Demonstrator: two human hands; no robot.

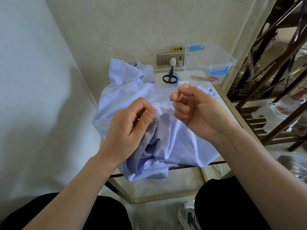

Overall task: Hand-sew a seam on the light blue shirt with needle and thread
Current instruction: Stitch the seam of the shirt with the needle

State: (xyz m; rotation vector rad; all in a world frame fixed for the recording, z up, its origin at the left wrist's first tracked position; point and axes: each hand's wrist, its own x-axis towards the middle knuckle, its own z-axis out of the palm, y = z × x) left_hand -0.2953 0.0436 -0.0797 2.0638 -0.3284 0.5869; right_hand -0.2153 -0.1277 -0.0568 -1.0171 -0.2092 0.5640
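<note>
The light blue shirt [179, 138] lies crumpled over a small glass-topped table. My left hand [127, 123] pinches a folded edge of the shirt between thumb and fingers, lifting it a little. My right hand [194, 108] is raised just above and to the right, thumb and forefinger pinched together as if on a needle, which is too thin to make out. A faint white thread runs across my left thumb. A white thread spool [182, 82] sits behind my right hand.
Black scissors [170, 77] lie at the back of the table near a wall socket [171, 58]. A clear plastic box [211, 62] with blue clips stands at the back right. A dark wooden shelf [272, 80] is on the right.
</note>
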